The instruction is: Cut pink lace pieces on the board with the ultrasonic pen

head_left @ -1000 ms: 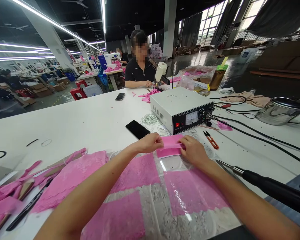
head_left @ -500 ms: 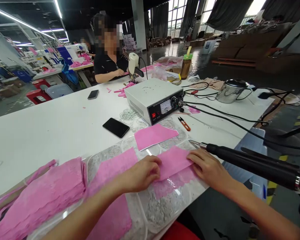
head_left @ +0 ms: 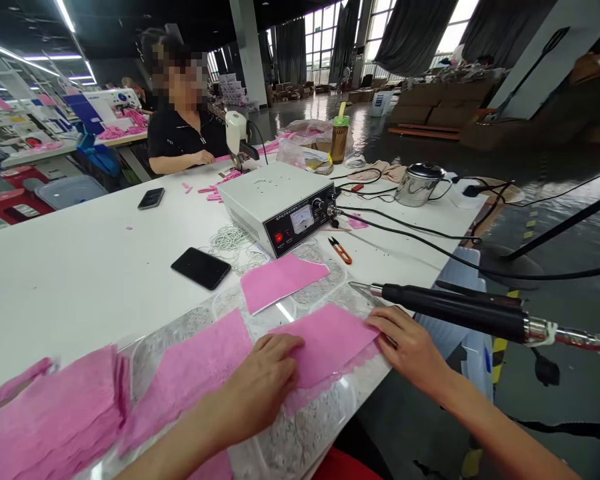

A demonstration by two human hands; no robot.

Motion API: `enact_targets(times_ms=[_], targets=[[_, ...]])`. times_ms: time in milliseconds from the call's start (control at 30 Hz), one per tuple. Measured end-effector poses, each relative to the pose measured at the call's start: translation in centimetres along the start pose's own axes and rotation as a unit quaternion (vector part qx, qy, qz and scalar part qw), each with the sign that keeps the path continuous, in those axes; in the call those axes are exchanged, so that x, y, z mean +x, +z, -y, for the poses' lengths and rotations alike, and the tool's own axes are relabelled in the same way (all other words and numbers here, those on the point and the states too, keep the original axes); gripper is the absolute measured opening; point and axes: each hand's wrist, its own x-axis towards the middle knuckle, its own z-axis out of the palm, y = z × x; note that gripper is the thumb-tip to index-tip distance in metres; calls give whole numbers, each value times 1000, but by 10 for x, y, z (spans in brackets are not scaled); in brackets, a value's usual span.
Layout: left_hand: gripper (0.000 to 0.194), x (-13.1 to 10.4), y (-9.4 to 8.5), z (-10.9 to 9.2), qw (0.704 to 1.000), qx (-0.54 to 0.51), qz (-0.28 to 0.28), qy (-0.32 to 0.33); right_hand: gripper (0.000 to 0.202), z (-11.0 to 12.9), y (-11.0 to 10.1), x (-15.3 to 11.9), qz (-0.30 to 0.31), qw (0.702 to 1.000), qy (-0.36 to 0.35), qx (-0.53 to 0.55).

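A smooth pink panel (head_left: pixel 330 340) lies over a thinner pink cloth piece (head_left: pixel 300 400) on the clear patterned mat (head_left: pixel 325 427). My left hand (head_left: pixel 265 377) rests at the panel's left end, fingers bent and somewhat spread. With fingers and thumb, my right hand (head_left: pixel 400 337) pinches the panel's right corner. The metal tip of a black pen-like tool (head_left: pixel 445 307) points left just above my right hand. Another pink panel (head_left: pixel 280 280) lies behind. Left of my left hand are a pink cloth piece (head_left: pixel 195 363) and a layered pink stack (head_left: pixel 55 413).
A control box (head_left: pixel 280 197) stands on the white table (head_left: pixel 80 267), with a phone (head_left: pixel 201 268), orange snips (head_left: pixel 340 251), a metal mug (head_left: pixel 420 185) and a bottle (head_left: pixel 339 137) around it. Black cables cross the right side. A person (head_left: pixel 185 133) sits across the table.
The view has shifted, moving the scene left. My left hand has flattened somewhat over the panel's left end, and more of the panel shows between my hands. My right hand still holds its corner.
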Motion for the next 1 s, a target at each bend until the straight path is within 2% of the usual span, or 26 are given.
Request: enact_targets(times_ms=[133,233,400,533,633,767,1000], targets=[[24,2,7,0,999,32,-1,1,21,0,-2,-5,-9,999,32,12],[21,16,6,-9,999,-9,-5,-31,20,1,-4,-6,-10,998,53,23],[15,66,10,-36,979,-161,-27,-124,21,1,-4,-7,-7,996,75,39],[15,107,21,-49,966,-197,-46,-162,20,1,-2,-9,-10,996,80,48],[20,126,28,-52,957,-226,-38,-179,18,1,-1,-9,-15,995,83,53],[16,135,33,-51,944,-257,-29,-206,19,0,1,-10,-21,994,85,60],[22,134,35,-46,932,-294,-41,-210,24,1,0,-9,-44,992,92,72]])
